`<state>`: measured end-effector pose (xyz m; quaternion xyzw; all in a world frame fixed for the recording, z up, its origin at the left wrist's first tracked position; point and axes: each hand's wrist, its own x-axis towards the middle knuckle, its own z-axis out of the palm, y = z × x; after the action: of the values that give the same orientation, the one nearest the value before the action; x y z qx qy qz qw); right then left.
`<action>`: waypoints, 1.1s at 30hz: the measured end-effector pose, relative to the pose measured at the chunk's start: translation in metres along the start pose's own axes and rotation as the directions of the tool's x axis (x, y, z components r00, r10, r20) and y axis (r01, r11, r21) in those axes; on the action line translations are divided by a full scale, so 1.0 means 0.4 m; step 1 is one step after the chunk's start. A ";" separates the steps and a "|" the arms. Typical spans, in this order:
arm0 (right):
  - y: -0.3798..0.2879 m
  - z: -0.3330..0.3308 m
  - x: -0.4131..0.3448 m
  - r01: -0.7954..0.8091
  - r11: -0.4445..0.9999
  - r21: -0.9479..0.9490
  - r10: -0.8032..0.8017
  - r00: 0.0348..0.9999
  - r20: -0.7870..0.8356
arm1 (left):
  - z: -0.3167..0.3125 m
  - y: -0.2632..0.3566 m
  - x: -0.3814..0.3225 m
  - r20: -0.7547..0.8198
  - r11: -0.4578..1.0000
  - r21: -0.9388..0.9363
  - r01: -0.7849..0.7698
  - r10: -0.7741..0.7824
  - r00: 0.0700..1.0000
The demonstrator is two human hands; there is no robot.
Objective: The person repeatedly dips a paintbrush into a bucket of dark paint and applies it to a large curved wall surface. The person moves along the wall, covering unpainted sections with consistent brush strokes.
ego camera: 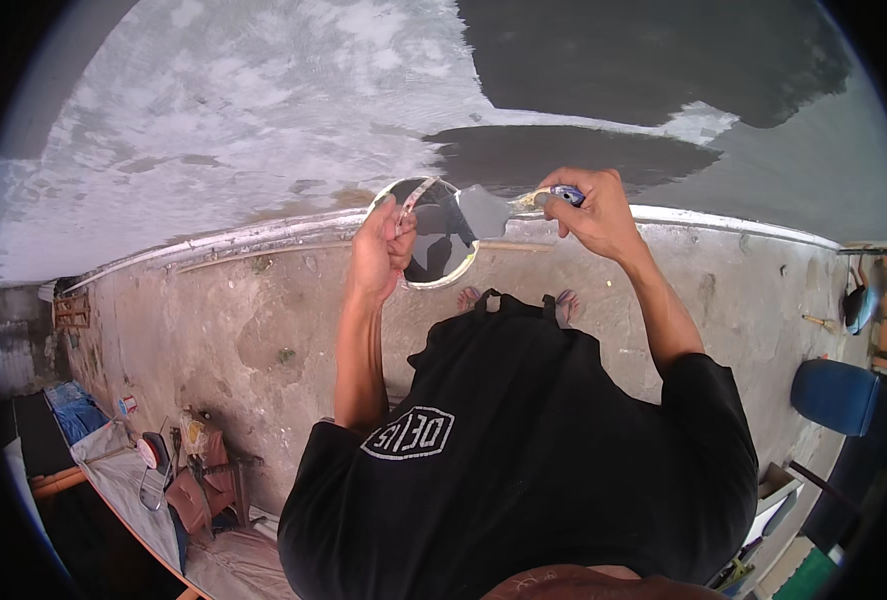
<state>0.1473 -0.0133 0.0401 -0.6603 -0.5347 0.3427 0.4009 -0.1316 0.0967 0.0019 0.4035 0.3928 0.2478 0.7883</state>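
Observation:
My left hand (385, 251) grips the side of a round pail (437, 283), its thumb up by the rim and the curved handle strap (415, 201). Dark grey liquid (440, 232), probably paint, lies inside the pail, with a shadow or reflection across it. In my right hand (597, 214) is the paint-stained handle of a flat, wide-headed tool (483, 211). Grey coats its head, and I cannot tell whether it is a paintbrush or a putty knife. The head overlaps the pail's right rim. Ahead stands a wall (278, 112), whitish with dark grey patches (638, 60).
A white ledge (683, 216) runs along the wall's foot above a stained concrete floor (286, 337). Left behind are a brown chair (200, 487) and sheeting (128, 480). A blue barrel (833, 396), a brush (818, 322) and a partly visible person (857, 300) are at right.

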 end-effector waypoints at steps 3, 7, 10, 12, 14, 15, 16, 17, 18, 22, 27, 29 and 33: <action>-0.020 0.055 0.033 0.134 0.968 -0.211 -0.122 0.990 0.066 | 0.015 0.010 0.000 0.023 0.999 0.028 -0.017 0.017 1.000; -0.006 0.148 0.080 0.278 0.901 -0.334 -0.242 0.959 0.146 | 0.050 0.023 -0.007 0.041 1.000 -0.012 -0.026 0.026 0.999; 0.018 0.187 0.107 0.361 0.826 -0.433 -0.265 0.927 0.266 | 0.072 0.036 -0.007 0.057 1.000 0.007 -0.029 0.029 0.998; 0.025 0.205 0.112 0.384 0.811 -0.440 -0.278 0.917 0.287 | 0.077 0.031 -0.004 0.058 1.000 -0.002 -0.026 0.026 0.998; 0.035 0.214 0.111 0.417 0.793 -0.443 -0.304 0.903 0.304 | 0.081 0.028 -0.007 0.058 1.000 -0.007 -0.024 0.025 0.998; 0.041 0.215 0.112 0.437 0.781 -0.446 -0.323 0.894 0.309 | 0.083 0.027 -0.006 0.061 1.000 -0.009 -0.025 0.025 0.998; 0.044 0.213 0.112 0.456 0.768 -0.449 -0.342 0.886 0.314 | 0.085 0.026 -0.005 0.064 1.000 -0.010 -0.026 0.026 0.998; 0.044 0.206 0.106 0.452 0.775 -0.442 -0.344 0.888 0.305 | 0.088 0.025 -0.005 0.055 1.000 -0.008 -0.016 0.016 0.998; 0.040 0.196 0.095 0.448 0.781 -0.436 -0.346 0.890 0.296 | 0.090 0.025 -0.005 0.046 1.000 -0.007 -0.007 0.007 0.999; 0.026 0.162 0.063 0.468 0.779 -0.417 -0.412 0.883 0.222 | 0.088 0.005 0.001 0.062 0.998 -0.069 -0.006 0.011 0.998; 0.078 0.166 0.058 0.570 0.670 -0.475 -0.574 0.804 0.156 | 0.099 -0.001 -0.006 0.060 0.996 -0.084 0.018 -0.013 0.998; 0.092 0.169 0.055 0.589 0.658 -0.469 -0.610 0.782 0.127 | 0.099 -0.001 -0.006 0.049 0.996 -0.083 0.024 -0.020 0.999; 0.084 0.160 0.048 0.501 0.781 -0.373 -0.521 0.852 0.054 | 0.100 0.003 0.000 0.026 0.999 -0.040 0.009 -0.008 1.000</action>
<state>0.1090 0.0124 -0.0189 -0.5631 -0.7380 0.0953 0.3593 -0.0989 0.0796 0.0179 0.3888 0.3794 0.2471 0.8024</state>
